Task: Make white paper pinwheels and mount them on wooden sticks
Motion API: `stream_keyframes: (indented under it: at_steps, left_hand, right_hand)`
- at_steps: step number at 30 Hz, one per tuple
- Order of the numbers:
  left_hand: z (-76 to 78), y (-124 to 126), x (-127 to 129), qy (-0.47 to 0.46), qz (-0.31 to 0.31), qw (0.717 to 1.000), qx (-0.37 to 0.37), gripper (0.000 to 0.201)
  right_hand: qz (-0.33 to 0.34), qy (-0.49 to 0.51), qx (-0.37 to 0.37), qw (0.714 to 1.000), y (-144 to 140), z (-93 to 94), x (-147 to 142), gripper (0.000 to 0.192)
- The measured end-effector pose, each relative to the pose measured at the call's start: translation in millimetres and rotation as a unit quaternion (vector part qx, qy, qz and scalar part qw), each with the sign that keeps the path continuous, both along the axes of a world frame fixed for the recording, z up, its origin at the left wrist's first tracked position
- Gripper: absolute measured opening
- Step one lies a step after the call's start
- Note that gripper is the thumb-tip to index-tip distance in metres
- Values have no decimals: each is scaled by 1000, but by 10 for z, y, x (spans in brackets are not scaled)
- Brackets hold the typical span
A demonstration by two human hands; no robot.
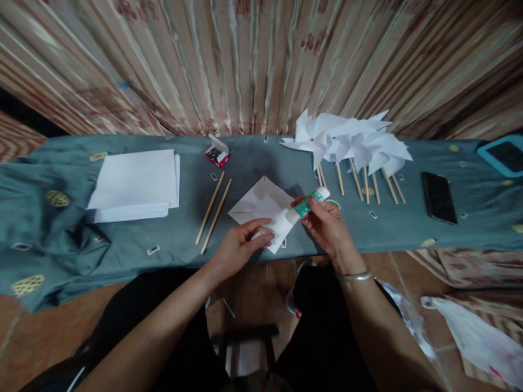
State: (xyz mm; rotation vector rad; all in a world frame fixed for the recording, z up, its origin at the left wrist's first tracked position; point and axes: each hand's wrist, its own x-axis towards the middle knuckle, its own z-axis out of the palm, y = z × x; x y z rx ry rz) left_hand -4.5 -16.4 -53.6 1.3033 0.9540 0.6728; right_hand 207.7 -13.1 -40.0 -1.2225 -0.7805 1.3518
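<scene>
Tabletop (49, 163), draped in grey-blue cloth with yellow patches, runs the full width of the head view; striped curtain behind it.

Stack of white paper sheets (134, 185) lies at 9 o'clock from the hands, well apart from them. Two bare wooden sticks (213, 215) lie side by side between the stack and the hands, slanted toward 1 o'clock. Small red box (216, 154), lid open, sits at 12 o'clock from the sticks, near the far edge.

Left hand (239, 247): fingers pressed flat on the near corner of a folded white paper square (261, 204), pinning it to the cloth; grip not closed round anything, fingertips together on the sheet.

Right hand (327, 226): grip clamped on a glue stick (308, 204), green and white, tilted with its white tip pointing toward 8 o'clock and touching the paper square just beside the left fingertips. Metal bangle (354, 276) on the right wrist.

Finished white paper pinwheels (351, 141) on sticks lie in a cluster at 1 o'clock from the right hand, heads toward the curtain. Black phone (438, 197) lies flat at 3 o'clock, well apart. Blue-cased tablet (504, 155) at the far right edge.
</scene>
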Motion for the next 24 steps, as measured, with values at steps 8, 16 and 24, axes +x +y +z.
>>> stream_keyframes:
  at_steps: [8,16,24]
  left_hand:
    - [-109,56,-53,260,-42,873,410,32]
    - [-119,24,13,360,-98,798,474,28]
    - [-52,33,29,369,-112,806,449,27]
  right_hand:
    - [-5,-159,55,986,76,-83,-111,30]
    - [21,-260,85,961,108,-146,-221,22]
    - [27,-314,82,945,116,-196,-240,23]
